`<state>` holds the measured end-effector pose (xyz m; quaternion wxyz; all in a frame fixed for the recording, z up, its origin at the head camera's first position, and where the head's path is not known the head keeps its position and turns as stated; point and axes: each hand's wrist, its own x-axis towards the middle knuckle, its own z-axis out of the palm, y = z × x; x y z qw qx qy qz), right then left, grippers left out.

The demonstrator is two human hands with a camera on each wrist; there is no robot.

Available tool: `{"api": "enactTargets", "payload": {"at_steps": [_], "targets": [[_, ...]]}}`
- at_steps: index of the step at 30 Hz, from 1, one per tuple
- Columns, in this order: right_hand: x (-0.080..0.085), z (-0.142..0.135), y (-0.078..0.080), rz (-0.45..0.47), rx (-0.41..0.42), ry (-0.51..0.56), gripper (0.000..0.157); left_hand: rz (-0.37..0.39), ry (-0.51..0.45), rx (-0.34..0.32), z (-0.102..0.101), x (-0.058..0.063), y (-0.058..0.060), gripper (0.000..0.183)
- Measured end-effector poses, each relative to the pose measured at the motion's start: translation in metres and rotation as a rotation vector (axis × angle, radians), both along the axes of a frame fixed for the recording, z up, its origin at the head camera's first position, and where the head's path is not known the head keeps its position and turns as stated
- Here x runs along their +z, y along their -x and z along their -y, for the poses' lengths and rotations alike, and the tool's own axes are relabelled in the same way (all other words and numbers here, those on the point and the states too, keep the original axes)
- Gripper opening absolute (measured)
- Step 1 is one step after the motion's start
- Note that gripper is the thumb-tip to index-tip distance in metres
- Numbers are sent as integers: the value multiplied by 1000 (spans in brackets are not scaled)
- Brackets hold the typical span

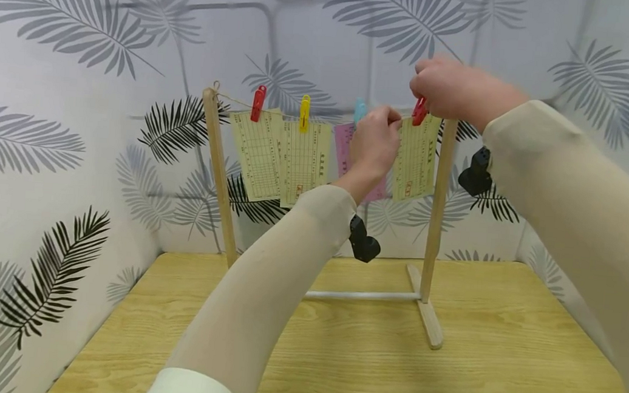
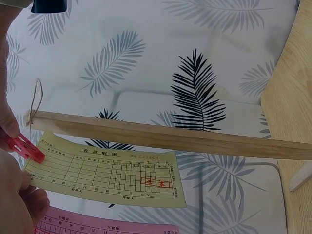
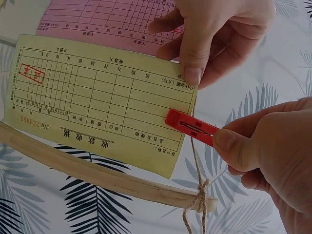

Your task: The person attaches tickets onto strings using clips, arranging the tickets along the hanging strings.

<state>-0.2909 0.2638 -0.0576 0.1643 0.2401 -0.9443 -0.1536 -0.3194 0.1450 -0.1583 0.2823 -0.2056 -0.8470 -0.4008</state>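
Note:
My right hand (image 1: 447, 87) pinches the tail of a red clothespin (image 3: 191, 127) between thumb and fingers. The pin's front end overlaps the top edge of a pale yellow receipt (image 3: 100, 100) at the twine (image 3: 196, 161), close to the right post. At that receipt's other top corner, my left hand (image 1: 374, 138) pinches the paper between thumb and fingers. Behind the left hand hangs a pink receipt (image 1: 343, 139) with a light blue clothespin (image 1: 361, 109) above it, partly covered by the hand.
Farther left, two yellow receipts (image 1: 305, 159) hang overlapping under another red clothespin (image 1: 257, 103) and a yellow clothespin (image 1: 305, 113). The twine spans two wooden posts (image 1: 436, 223), joined low down by a white bar (image 1: 365, 295). The stand sits on a wood-grain table (image 1: 336, 356) before a leaf-patterned wall.

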Motion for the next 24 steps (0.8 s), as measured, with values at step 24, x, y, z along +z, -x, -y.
{"api": "enactTargets", "payload": {"at_steps": [24], "targets": [[-10, -2, -6, -80, -35, 34, 54, -46, -1, 20, 9, -3, 0, 25]]}}
